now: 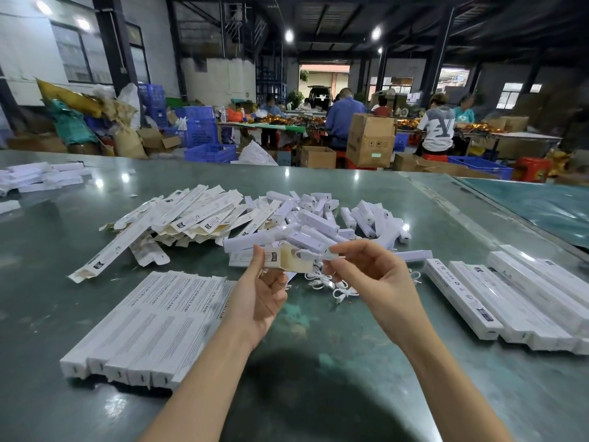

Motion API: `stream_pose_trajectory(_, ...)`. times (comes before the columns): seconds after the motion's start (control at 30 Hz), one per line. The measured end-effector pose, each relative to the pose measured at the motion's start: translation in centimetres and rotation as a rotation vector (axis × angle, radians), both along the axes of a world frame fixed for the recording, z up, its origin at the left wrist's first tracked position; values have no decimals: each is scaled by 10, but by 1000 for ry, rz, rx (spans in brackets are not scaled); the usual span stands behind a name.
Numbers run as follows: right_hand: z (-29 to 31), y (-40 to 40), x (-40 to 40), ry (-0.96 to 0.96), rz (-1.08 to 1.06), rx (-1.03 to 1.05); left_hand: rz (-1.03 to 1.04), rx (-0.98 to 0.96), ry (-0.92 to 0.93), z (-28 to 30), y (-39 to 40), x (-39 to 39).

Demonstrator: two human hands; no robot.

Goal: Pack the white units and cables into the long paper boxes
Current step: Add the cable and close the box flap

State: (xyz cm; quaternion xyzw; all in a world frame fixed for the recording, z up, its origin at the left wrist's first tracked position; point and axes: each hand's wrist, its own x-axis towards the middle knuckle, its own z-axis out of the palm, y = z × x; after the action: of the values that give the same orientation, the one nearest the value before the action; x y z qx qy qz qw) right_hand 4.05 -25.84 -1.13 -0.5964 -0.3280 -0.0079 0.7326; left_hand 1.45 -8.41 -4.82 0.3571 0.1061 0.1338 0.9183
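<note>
Over green desk (350, 330), just in front of white unit heap (318, 218): left hand (259, 298) grips open end of long paper box (287, 260), right hand (373, 269) pinches white cable (314, 252) right at box mouth. Loose cables (334, 287) on desk below hands. Flat empty boxes (191, 215) left of heap, closed boxes (516, 298) right, another row (149, 323) near left.

The left hand (261, 291) is covering the near end of the long paper box (280, 258), so its full length cannot be told. The right hand's fingers (353, 250) are hiding part of the white cable (314, 254). The packed boxes (522, 301) are running off the right edge. Print on the flat boxes (149, 323) is too small to read. The loose cables (334, 287) are lying partly behind both hands.
</note>
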Motion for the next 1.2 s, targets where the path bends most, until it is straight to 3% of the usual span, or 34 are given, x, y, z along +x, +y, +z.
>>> stream_pose_trajectory(0.17, -9, 5, 2, -571, -362, -296, 25, 145, 45, -4, -1, -1)
stream_pose_trajectory(0.23, -13, 6, 3, -675, -401, -330, 25, 168, 45, -4, 0, -1)
stream_pose_trajectory(0.4, -18, 8, 3, -795, -412, -356, 20, 228, 23, -8, 0, 0)
stream_pose_trajectory(0.73, -14, 4, 2, -1115, -470, -597, -53, 356, 3, -9, -13, -2)
stream_pose_trajectory(0.97, -18, 7, 2, -1264, -495, -592, -47, 340, 13, -10, -13, -2)
stream_pose_trajectory(1.2, -22, 7, 3, -1227, -489, -618, -68, 318, 6, -8, -15, -3)
